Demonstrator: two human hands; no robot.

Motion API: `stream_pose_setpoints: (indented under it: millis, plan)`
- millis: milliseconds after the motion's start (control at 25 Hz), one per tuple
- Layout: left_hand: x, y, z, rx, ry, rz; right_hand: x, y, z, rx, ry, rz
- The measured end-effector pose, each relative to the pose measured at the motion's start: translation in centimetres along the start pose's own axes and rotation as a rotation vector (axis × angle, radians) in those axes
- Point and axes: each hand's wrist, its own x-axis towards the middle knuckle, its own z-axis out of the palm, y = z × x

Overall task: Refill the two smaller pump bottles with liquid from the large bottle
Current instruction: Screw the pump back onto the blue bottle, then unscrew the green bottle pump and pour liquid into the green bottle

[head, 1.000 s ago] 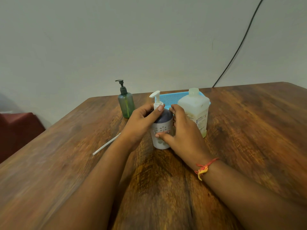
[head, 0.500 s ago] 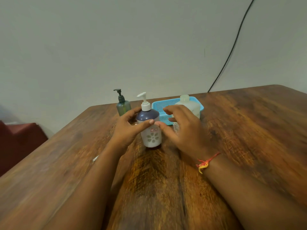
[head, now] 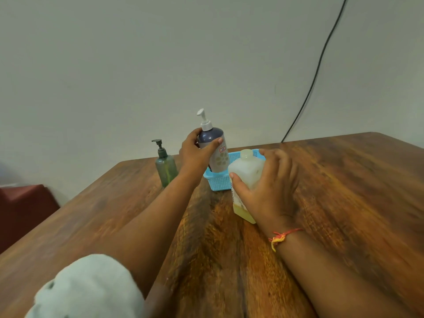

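Note:
My left hand (head: 195, 152) grips the white pump bottle (head: 214, 148) with the dark purple top, holding it tilted over the blue basket (head: 218, 181), its base at or inside the basket's near-left corner. My right hand (head: 268, 189) wraps around the large translucent bottle (head: 246, 168), which stands capped on the table just in front of the basket with yellowish liquid low inside. The small green pump bottle (head: 166, 166) stands upright on the table, left of my left hand, untouched.
The wooden table (head: 344, 203) stretches wide to the right and toward me. A black cable (head: 314, 72) runs down the wall behind. A dark red seat (head: 25, 207) sits off the table's left edge. A pale sleeve (head: 89, 288) shows at bottom left.
My left hand lifted the white pump bottle from the table and carried it back to the basket. My right hand left that bottle and took hold of the large bottle.

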Motion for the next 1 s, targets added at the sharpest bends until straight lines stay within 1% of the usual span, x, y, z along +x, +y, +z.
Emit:
stream_pose_setpoints:
  millis: [120, 280, 360, 520, 600, 640, 680, 720, 760, 800, 840, 880, 960, 1000]
  plan:
    - [1.3, -1.9, 2.2, 0.048, -0.005, -0.034, -0.2, 0.4, 0.5, -0.051, -0.032, -0.012]
    - [1.8, -4.9, 3.8, 0.113, -0.095, -0.078, -0.4, 0.7, 1.0, -0.063, -0.041, -0.034]
    - [1.8, -6.0, 3.8, 0.138, -0.101, -0.090, -0.5, 0.8, 1.2, -0.060, -0.036, -0.045]
    - [1.6, -6.2, 3.1, 0.209, -0.120, -0.085, -0.3, 0.3, 1.0, -0.056, -0.022, -0.055]
    - [1.3, -5.6, 2.8, 0.258, -0.132, -0.083, -0.3, -0.3, 0.5, 0.013, 0.028, -0.116]
    - [0.9, -5.4, 2.5, 0.283, -0.099, -0.084, -0.3, -0.7, 0.3, 0.068, 0.057, -0.175]
    - [0.4, -5.3, 2.0, 0.308, -0.027, -0.084, -0.4, -1.1, 0.1, 0.128, 0.071, -0.243]
    - [-0.1, -5.4, 1.3, 0.325, 0.080, -0.084, -0.7, -1.6, 0.0, 0.188, 0.052, -0.307]
    - [-0.6, -5.8, 0.3, 0.343, 0.201, -0.090, -1.0, -2.1, 0.0, 0.244, -0.007, -0.358]
    - [-1.1, -6.4, -0.9, 0.373, 0.312, -0.110, -1.5, -2.6, 0.1, 0.287, -0.103, -0.387]
    - [-1.3, -7.2, -2.3, 0.418, 0.394, -0.158, -1.9, -2.9, 0.2, 0.316, -0.225, -0.395]
    - [-1.4, -8.0, -3.8, 0.467, 0.438, -0.236, -2.4, -3.2, 0.4, 0.333, -0.356, -0.387]
    - [-1.0, -9.6, -6.4, 0.507, 0.418, -0.412, -3.1, -3.2, 0.9, 0.324, -0.579, -0.359]
    - [-0.6, -10.1, -7.2, 0.494, 0.377, -0.475, -3.3, -3.0, 1.2, 0.314, -0.645, -0.350]
